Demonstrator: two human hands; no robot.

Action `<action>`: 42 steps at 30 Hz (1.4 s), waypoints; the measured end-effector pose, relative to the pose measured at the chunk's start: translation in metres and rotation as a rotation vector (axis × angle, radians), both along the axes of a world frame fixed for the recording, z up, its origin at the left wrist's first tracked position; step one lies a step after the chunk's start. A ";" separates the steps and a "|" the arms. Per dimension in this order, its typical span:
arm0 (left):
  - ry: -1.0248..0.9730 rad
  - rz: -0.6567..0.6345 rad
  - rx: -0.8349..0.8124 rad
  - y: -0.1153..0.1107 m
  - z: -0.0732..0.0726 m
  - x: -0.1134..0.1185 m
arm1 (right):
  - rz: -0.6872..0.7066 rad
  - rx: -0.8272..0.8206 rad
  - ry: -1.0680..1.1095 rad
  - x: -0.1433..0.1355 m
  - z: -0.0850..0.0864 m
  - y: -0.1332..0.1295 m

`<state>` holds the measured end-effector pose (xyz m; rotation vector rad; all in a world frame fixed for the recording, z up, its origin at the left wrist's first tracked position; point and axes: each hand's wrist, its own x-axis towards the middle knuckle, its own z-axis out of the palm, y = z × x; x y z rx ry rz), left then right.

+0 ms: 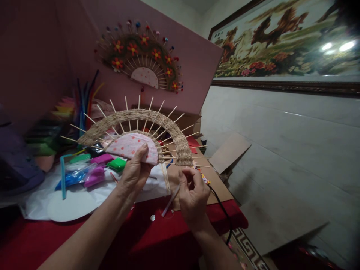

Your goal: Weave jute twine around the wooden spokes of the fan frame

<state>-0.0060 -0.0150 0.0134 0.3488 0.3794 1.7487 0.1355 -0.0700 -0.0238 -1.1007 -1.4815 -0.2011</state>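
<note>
My left hand [136, 168] grips a half-round woven fan [146, 114] by its pink-spotted centre, the thumb on top of the cloth. Thin sticks radiate from that centre through a wide band of brown twine. Just below the fan's right end is my right hand [194, 189], its thumb and fingertips pinched together. Whatever may be between those fingertips is too small to make out. A translucent stick [171, 201] slants down to the left beside my right hand; whether the hand touches it I cannot tell.
A finished-looking fan with red flowers [144, 56] hangs on the pink board [194, 71] behind. Bags of coloured clay [94, 176], a white disc [71, 206] and a bent blue straw [63, 176] lie at left. Cardboard [216, 187] and a black cord [225, 210] are at right on the red cloth [132, 240].
</note>
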 end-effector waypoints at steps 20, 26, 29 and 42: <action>0.051 -0.024 0.069 -0.006 -0.004 0.009 | -0.252 0.038 0.127 -0.026 -0.011 0.010; 0.052 -0.018 0.070 -0.006 -0.004 0.010 | -0.275 0.029 0.144 -0.028 -0.012 0.011; 0.043 -0.020 0.071 -0.006 -0.004 0.010 | -0.276 0.015 0.148 -0.028 -0.013 0.011; 0.029 -0.030 0.053 -0.007 -0.003 0.010 | -0.168 0.034 0.239 -0.027 -0.022 0.010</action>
